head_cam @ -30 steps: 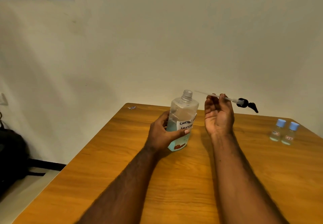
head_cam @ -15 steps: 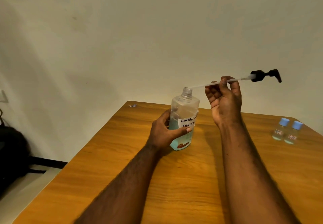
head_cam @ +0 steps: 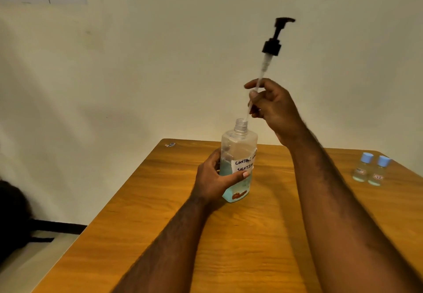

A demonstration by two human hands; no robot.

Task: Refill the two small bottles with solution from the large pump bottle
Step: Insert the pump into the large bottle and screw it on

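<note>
Swung from level to nearly upright, the pump [head_cam: 271, 46] is hanging over the large bottle [head_cam: 238, 162], tube tip at its open neck. I'm pinching the tube with my right hand [head_cam: 272, 105], gripping the bottle on the table [head_cam: 251, 235] with my left hand [head_cam: 214, 180]; two small bottles [head_cam: 370, 169] are standing far right.

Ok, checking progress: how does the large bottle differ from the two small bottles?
The large bottle is open-necked and held by the left hand; the small bottles wear blue caps, untouched. The large bottle is much bigger than the small bottles. All stand upright, clear, labelled.
</note>
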